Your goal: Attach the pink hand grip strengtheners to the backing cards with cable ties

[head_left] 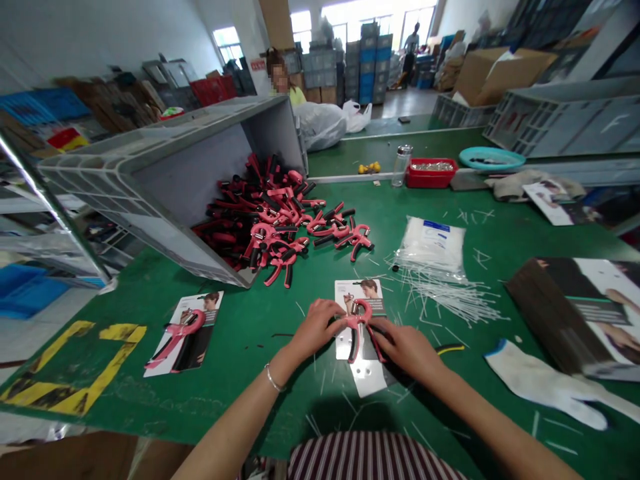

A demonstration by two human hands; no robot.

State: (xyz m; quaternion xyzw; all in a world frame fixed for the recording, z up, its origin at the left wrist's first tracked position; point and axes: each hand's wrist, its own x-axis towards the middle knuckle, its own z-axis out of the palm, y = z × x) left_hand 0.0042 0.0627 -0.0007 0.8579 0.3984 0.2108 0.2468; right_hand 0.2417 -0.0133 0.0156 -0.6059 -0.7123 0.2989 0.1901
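A pink and black hand grip strengthener (361, 311) lies on a printed backing card (343, 348) in front of me, its handles pointing towards me. From the left, my left hand (320, 325) is closed, with fingers and thumb at the pink frame and the card's edge. My right hand (400, 343) closes on the strengthener's right handle; its fingertips are partly hidden. Under the near end of the card lies another card (367, 379) with holes in it. Off to the left, a second hand grip strengthener (193, 325) rests on its own card (213, 313).
A tipped grey crate (165, 193) spills several hand grip strengtheners (280, 220) onto the green table. White cable ties (450, 293) lie beside their bag (433, 247). At right are a stack of cards (545, 320), a white glove (540, 383) and yellow-black-handled pliers (450, 348). A person (295, 93) is beyond the crate.
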